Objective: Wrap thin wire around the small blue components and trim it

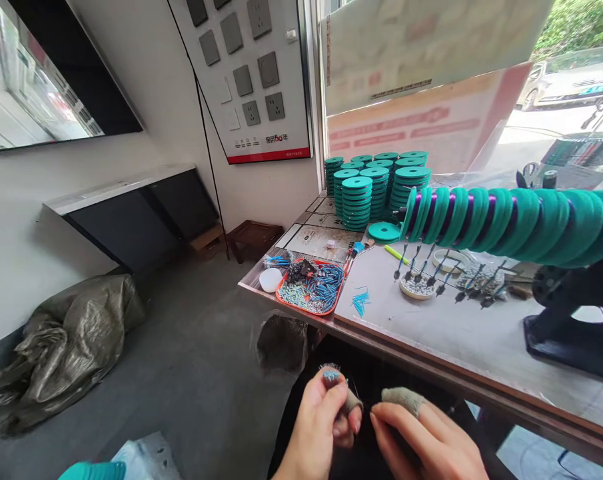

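Note:
My left hand [326,413] is closed round a small bundle of thin pieces with blue ends [332,376], held below the table's front edge over my dark lap. A grey-green wrap covers one of its fingers. Just to the right, my right hand [421,433] has its thumb and index finger pressed together near the left hand's fingers; what lies between them is too small to make out. A similar wrap [404,398] is on a finger of this hand. The two hands are slightly apart.
On the table [431,347] are an orange tray [312,310] of small blue parts, loose blue pieces [360,301], a bowl of beads [418,288] and stacked teal spools [357,203]. A row of teal discs [511,223] on a black stand overhangs the right side.

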A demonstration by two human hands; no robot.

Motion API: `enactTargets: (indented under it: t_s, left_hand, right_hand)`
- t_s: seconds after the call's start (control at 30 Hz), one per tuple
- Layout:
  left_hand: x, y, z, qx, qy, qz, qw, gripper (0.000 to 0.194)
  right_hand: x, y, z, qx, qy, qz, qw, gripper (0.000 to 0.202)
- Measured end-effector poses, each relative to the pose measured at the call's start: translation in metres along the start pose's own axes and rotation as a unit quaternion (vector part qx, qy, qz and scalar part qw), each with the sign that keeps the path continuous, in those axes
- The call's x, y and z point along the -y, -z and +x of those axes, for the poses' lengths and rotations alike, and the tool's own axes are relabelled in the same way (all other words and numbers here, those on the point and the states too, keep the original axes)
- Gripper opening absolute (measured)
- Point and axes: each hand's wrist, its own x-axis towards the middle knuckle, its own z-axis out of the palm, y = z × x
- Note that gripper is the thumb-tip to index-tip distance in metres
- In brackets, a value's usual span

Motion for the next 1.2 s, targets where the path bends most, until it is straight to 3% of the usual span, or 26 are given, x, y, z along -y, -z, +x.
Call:
enactTargets:
  t_s: [0.5, 0.8, 1.03, 1.2]
  left_hand:
    - [0.000, 0.001, -0.001, 0.000, -0.014, 0.035, 0.999, 0.031]
    - [-0.010, -0.003, -0.007, 0.013, -0.059, 0.104, 0.993, 0.040]
    - [-0.007, 0.004, -0.004, 0.014, -0.111, 0.173, 0.979, 0.032]
    - [-0.006, 0.004, -0.004, 0.018, -0.120, 0.137, 0.983, 0.030]
  right_hand:
    - [-0.003, -0.002, -0.001, 0.025, 0.018, 0.004, 1.000, 0.014]
    - [-0.001, -0.011, -0.008, -0.019, -0.060, -0.030, 0.998, 0.022]
    - [0.000, -0.001, 0.005, -0.020, 0.001, -0.055, 0.998, 0.020]
    - [0.002, -0.003, 0.014, 0.008, 0.045, -0.089, 0.995, 0.029]
